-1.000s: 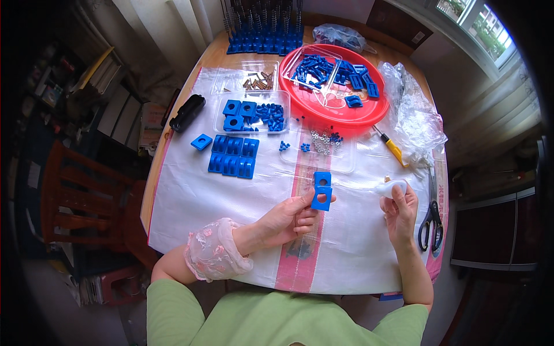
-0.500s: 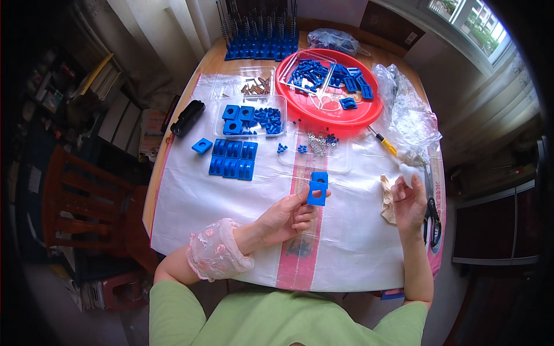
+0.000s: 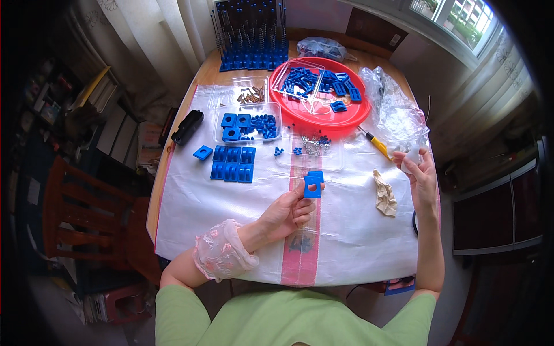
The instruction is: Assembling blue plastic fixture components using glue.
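Note:
Between the thumb and fingers of my left hand (image 3: 287,212), a blue plastic block with a round hole (image 3: 316,194) is held up over the near middle of the table. It has a second blue part behind its top edge. My right hand (image 3: 424,180), raised at the right side, is closed around a small translucent white bottle (image 3: 412,155). A thin line rises above the bottle; I cannot tell if it belongs to it. A crumpled beige cloth (image 3: 385,195) lies left of my right forearm.
Rows of blue blocks (image 3: 232,164) and a lone block (image 3: 202,153) lie left. Beyond are a clear parts tray (image 3: 219,138), a red basin (image 3: 352,119), a black case (image 3: 187,127), a yellow-handled screwdriver (image 3: 379,147), crumpled plastic (image 3: 398,115) and a spring rack (image 3: 254,61).
My right hand has moved up and to the right with the white bottle, away from the cloth. My left hand still holds the blue block in nearly the same place. The view has shifted slightly.

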`<state>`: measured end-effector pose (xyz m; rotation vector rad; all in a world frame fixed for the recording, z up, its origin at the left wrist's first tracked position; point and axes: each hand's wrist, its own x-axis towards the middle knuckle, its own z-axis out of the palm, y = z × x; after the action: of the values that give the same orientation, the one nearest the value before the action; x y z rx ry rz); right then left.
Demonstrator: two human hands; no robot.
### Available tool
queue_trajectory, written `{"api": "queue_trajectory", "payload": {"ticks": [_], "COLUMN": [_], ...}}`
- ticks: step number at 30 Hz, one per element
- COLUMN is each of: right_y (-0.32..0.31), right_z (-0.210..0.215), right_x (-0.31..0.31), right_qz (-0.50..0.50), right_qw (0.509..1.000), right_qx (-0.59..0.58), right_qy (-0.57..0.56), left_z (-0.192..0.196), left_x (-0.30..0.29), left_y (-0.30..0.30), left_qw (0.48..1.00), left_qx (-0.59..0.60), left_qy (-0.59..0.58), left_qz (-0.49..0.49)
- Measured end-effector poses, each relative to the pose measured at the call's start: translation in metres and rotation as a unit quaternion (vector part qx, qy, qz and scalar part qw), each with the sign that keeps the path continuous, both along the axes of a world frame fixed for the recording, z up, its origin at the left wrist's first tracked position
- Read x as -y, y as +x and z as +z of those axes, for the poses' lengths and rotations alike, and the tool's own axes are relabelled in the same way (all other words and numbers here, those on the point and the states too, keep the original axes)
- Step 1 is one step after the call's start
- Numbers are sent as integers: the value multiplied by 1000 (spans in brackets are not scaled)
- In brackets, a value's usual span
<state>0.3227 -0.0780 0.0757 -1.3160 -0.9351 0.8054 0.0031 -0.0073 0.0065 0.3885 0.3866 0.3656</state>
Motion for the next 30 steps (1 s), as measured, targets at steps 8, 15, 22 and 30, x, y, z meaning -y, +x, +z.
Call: {"api": "queue_trajectory", "payload": {"ticks": [8,15,22,30], "right_y": [18,-3,-17,-11], "right_z": [-20,-39,-57,-53], "right_x": [-29,-63,-79,-73], "right_qz": [29,38,14,41], "right_qw": [993,967,949,933], "right_qx": [103,243,312,354], "right_qy": [-40,-70,-52,-56], "left_z": [-2,4,1,2], "left_x": [-1,0,-1,-1], "left_y": [1,2,0,1], "left_qw": [1000,1000,1000,1000], "left_qx": [12,3,0,-1], "left_qy": [-6,-13,-10,-22], "left_qz": [-4,10,12,9]}}
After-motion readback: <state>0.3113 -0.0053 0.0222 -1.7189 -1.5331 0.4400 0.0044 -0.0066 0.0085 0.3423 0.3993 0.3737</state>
